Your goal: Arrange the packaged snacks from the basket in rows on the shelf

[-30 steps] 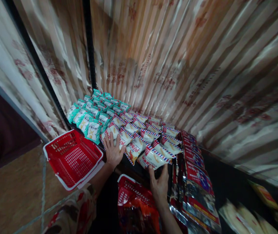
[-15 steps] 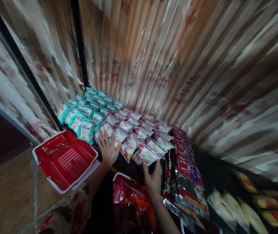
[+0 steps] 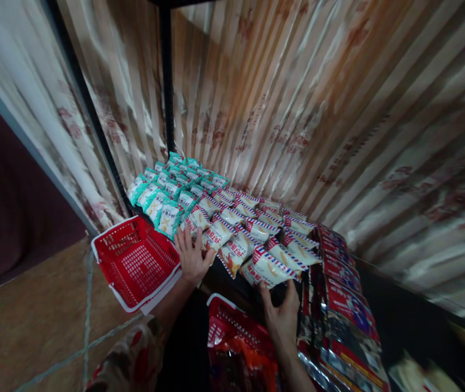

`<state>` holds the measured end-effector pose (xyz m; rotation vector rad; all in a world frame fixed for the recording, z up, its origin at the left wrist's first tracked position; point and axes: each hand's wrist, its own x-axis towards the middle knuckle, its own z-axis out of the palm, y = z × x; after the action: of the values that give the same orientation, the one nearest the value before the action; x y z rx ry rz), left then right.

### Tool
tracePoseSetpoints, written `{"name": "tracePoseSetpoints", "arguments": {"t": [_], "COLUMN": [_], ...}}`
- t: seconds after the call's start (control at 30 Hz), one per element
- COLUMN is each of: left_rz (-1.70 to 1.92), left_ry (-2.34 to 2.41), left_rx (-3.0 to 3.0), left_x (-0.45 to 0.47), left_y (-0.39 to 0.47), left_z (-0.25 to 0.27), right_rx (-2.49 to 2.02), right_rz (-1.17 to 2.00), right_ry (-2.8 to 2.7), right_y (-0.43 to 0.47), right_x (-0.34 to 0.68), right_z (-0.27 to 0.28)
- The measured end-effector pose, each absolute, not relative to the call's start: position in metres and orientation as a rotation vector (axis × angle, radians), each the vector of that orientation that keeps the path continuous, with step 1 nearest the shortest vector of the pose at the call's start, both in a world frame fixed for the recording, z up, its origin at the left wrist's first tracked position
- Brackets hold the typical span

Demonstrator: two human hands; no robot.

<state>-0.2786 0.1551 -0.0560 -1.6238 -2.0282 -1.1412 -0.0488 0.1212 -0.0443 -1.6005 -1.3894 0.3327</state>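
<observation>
My left hand [image 3: 193, 257] lies against the front of the white snack bags [image 3: 236, 247], fingers spread and holding nothing. These bags have red lettering and striped red-and-blue edges, and stand in slanted rows. At the front right bag [image 3: 269, 268], my right hand [image 3: 282, 313] has its thumb at the lower edge and its fingers apart toward the right side. Left of them, teal-and-white snack bags [image 3: 170, 216] stand in similar rows. Whether the right fingertips press on the bag is hard to see.
A red basket [image 3: 112, 272] with a white rim sits at the left. Another red basket [image 3: 232, 316], holding red and orange packages, is below my hands. Dark red packets [image 3: 349, 305] are stacked at the right. A pleated curtain [image 3: 298, 98] and black post [image 3: 167, 81] stand behind.
The view has shifted, so everything appears farther right. Both hands keep nearly the same places against the white snack bags, and the bags look unmoved.
</observation>
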Motion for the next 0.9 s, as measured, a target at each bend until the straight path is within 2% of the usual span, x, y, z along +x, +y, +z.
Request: {"name": "tracePoseSetpoints", "arguments": {"t": [0.2,0.7,0.9], "left_rz": [-1.325,-1.194,-1.232], "left_ry": [-2.324,-2.407,-2.388], "left_rx": [-1.087,-1.134,-1.136], "left_x": [-0.347,-0.35,-0.351], "left_y": [0.172,0.234,0.236], "left_z": [-0.061,-0.052,-0.053], "right_rx": [-1.587,-1.732,-1.665], "right_rz": [0.313,0.411,0.294], "right_ry": [-1.381,-1.333,-1.367], "right_y": [0.121,0.125,0.124], "right_x": [-0.051,-0.045,-0.041], "right_z": [-0.046,-0.052,-0.065]}}
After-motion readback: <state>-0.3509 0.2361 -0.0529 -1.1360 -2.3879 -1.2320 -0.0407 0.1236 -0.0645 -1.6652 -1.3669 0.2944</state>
